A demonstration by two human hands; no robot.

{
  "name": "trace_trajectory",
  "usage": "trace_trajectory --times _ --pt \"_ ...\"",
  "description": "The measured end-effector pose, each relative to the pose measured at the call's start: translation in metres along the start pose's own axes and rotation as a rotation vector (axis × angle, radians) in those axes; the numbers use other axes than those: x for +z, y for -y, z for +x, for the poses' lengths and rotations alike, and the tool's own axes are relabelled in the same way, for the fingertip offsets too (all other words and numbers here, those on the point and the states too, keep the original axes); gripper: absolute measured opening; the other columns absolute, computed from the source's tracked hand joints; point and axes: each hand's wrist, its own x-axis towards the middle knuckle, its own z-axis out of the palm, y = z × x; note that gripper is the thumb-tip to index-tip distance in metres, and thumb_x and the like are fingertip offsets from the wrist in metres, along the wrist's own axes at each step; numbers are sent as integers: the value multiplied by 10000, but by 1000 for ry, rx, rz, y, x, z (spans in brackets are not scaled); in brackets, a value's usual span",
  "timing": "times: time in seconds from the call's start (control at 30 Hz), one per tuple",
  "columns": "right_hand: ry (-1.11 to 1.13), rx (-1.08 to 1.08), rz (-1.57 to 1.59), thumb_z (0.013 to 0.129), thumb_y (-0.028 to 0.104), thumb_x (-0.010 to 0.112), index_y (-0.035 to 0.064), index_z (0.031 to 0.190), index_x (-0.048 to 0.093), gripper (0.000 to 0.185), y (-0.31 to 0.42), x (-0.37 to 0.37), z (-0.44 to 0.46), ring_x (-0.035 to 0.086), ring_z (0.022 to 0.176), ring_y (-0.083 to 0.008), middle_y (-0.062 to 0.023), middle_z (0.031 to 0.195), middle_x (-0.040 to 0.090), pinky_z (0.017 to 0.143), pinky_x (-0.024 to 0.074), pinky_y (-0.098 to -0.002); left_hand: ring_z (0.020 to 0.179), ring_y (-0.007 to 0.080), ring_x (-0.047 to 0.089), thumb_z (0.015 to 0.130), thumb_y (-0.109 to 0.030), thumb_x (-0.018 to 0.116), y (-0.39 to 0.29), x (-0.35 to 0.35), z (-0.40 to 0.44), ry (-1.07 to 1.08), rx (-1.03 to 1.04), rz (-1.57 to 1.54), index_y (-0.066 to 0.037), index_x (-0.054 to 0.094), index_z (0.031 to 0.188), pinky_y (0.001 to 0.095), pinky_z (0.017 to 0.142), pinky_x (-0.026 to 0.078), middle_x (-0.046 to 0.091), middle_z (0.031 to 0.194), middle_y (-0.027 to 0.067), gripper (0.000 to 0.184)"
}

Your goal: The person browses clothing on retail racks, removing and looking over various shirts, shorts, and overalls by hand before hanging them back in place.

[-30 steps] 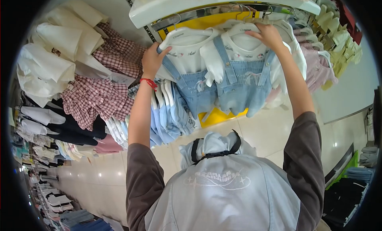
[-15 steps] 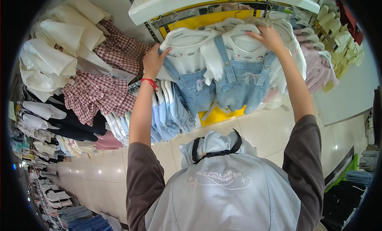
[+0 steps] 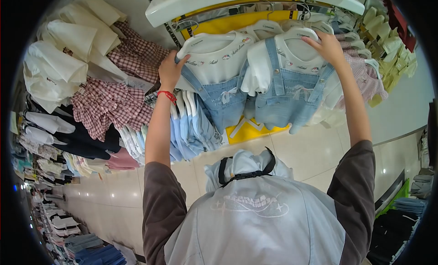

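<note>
Two matching children's outfits, white tops under light-blue denim overalls, hang on white hangers from the rail. My left hand (image 3: 170, 71) is closed round the outer shoulder of the left denim overall outfit (image 3: 222, 97). At the right, my right hand (image 3: 329, 47) grips the outer shoulder of the second denim overall outfit (image 3: 289, 102), by its white hanger (image 3: 299, 33). The inner sleeves of the two outfits sit side by side. Fingertips behind the shoulders are hidden.
Above is a white shelf edge (image 3: 255, 0) over the metal rail. To the left hang white tops with red checked skirts (image 3: 114, 105) and blue garments (image 3: 194, 128). Pink checked clothes (image 3: 365, 78) and yellow ones (image 3: 392, 59) hang right. Tiled floor (image 3: 114, 205) lies below.
My right hand has moved right with the second outfit, and my left hand slightly left with the first. The two outfits are spread further apart, and more of their printed necklines shows.
</note>
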Motion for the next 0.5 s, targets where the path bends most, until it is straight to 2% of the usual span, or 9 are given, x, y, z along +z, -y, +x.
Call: trace_trajectory --times 0.17,0.27,0.5 --pt "62 89 -45 755 497 599 41 859 642 469 -3 -19 -11 600 650 -337 -180 668 606 605 467 -377 692 330 596 758 -470 599 -9 3 2 -26 33 -21 -55 580 844 391 590 455 610 725 144 424" --pt "84 107 -46 738 550 577 50 851 650 518 -13 -20 -17 602 664 -338 -167 676 616 635 473 -396 684 325 598 752 -459 613 -15 4 2 -14 29 -52 -55 582 836 388 583 456 610 715 142 414" --pt "119 72 68 743 510 600 34 868 642 494 -20 -25 -30 594 688 -341 -187 724 614 632 465 -383 673 311 605 743 -433 635 -32 3 -1 -20 66 -84 -45 593 846 372 579 458 614 710 143 404"
